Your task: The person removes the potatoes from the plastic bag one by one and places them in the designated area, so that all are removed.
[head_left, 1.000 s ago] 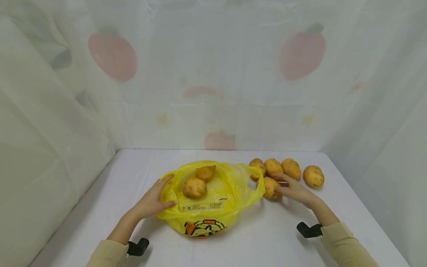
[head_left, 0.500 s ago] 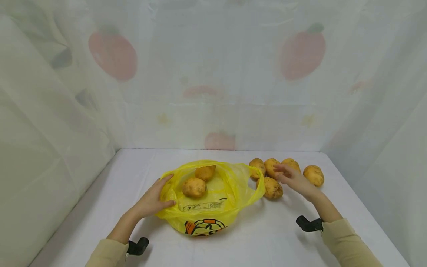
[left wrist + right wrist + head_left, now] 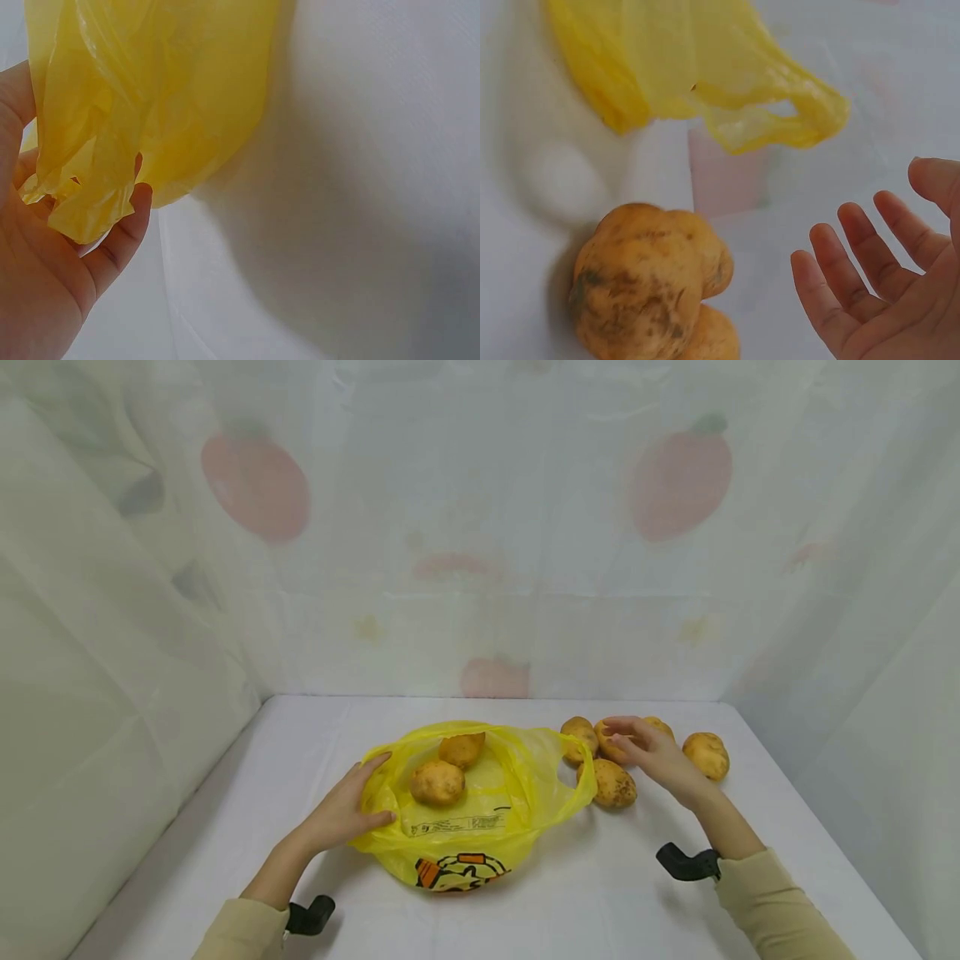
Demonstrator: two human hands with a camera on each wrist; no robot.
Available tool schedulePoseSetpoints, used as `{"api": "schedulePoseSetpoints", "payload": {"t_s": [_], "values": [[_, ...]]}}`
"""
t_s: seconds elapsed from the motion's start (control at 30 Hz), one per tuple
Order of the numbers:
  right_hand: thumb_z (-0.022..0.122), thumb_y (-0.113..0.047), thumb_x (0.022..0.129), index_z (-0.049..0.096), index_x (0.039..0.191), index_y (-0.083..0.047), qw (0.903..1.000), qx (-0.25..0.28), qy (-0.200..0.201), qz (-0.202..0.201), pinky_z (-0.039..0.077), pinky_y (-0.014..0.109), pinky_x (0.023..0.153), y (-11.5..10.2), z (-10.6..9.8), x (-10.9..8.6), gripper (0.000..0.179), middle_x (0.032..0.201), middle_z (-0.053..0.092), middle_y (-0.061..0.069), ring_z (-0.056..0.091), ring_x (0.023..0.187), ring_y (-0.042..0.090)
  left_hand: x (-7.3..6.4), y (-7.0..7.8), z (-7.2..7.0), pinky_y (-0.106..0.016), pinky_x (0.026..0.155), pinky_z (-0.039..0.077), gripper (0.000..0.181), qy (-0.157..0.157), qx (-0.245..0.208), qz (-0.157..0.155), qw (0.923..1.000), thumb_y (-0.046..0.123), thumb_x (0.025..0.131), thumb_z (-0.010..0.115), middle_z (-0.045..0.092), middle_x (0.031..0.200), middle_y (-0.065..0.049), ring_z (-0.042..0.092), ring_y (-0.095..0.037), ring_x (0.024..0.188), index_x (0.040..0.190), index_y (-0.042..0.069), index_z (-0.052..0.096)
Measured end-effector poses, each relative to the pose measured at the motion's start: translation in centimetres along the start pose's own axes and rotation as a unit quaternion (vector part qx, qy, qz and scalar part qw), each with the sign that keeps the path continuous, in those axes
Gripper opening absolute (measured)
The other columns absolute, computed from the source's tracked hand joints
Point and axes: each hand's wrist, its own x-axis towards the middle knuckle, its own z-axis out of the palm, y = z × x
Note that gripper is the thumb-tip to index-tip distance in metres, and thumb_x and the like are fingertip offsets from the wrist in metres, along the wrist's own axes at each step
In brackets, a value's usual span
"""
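A yellow plastic bag (image 3: 405, 856) lies with its mouth spread wide, and two potatoes (image 3: 437, 783) show inside. My left hand (image 3: 341, 806) holds the bag's left side, its thumb and fingers spread at the rim. In the left wrist view the gathered handle of the bag (image 3: 97, 187) hangs between that hand's curled fingers. On the right, my right hand (image 3: 663, 764) is raised over the potatoes, holding nothing. Below it sits a spotted potato (image 3: 617, 787) by the bag's right handle. Behind are several more potatoes (image 3: 577, 737), partly covered by the hand.
A separate potato (image 3: 705, 756) rests at the far right of the white table (image 3: 570, 902). Pale fruit-print curtains (image 3: 480, 527) close off the back and sides. Each wrist carries a black camera mount (image 3: 686, 862).
My right hand has let go of the spotted potato, lifted away from it, and moved back over the rear potatoes. The left hand and the bag have stayed put.
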Motion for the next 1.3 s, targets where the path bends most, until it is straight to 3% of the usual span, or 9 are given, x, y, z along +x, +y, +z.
{"api": "schedulePoseSetpoints", "payload": {"t_s": [0.27,0.7,0.97,1.3], "values": [[0.049,-0.031,0.096,0.044,0.132,-0.01,0.9998,0.01,0.0,-0.018,0.049,0.047,0.087,-2.6,1.0,0.0,0.042,0.132,0.048,0.014,0.047,0.12,0.037,0.1,-0.2,0.1,-0.065,0.096,0.03,0.086,0.0,-0.001,-0.005,1.0,0.032,0.075,0.075,0.031,0.145,-0.02,0.032,-0.043,0.129,0.145,0.018,0.027],[0.049,-0.027,0.095,0.048,0.127,-0.01,0.9966,0.006,-0.027,-0.078,0.048,0.03,0.091,-5.6,2.7,0.5,0.036,0.127,0.052,0.014,0.052,0.116,0.028,0.0,0.0,0.1,-0.064,0.096,0.03,0.086,0.002,0.0,-0.005,1.0,0.031,0.075,0.075,0.032,0.144,-0.02,0.032,-0.043,0.129,0.145,0.018,0.028],[0.049,-0.03,0.095,0.048,0.128,-0.012,0.9951,-0.011,-0.07,-0.068,0.05,0.035,0.088,-6.4,3.7,1.4,0.037,0.124,0.054,0.011,0.053,0.111,0.031,0.0,0.1,0.1,-0.066,0.096,0.029,0.085,0.001,0.0,-0.003,1.0,0.03,0.075,0.075,0.032,0.145,-0.02,0.028,-0.046,0.131,0.144,0.017,0.028],[0.05,-0.038,0.094,0.047,0.129,-0.018,0.9935,-0.037,-0.097,-0.047,0.05,0.038,0.085,-7.5,5.0,2.6,0.041,0.128,0.053,0.012,0.053,0.114,0.03,0.0,0.1,0.1,-0.064,0.096,0.032,0.085,-0.003,-0.001,-0.006,1.0,0.031,0.075,0.075,0.032,0.144,-0.021,0.035,-0.043,0.128,0.145,0.018,0.027]]}}
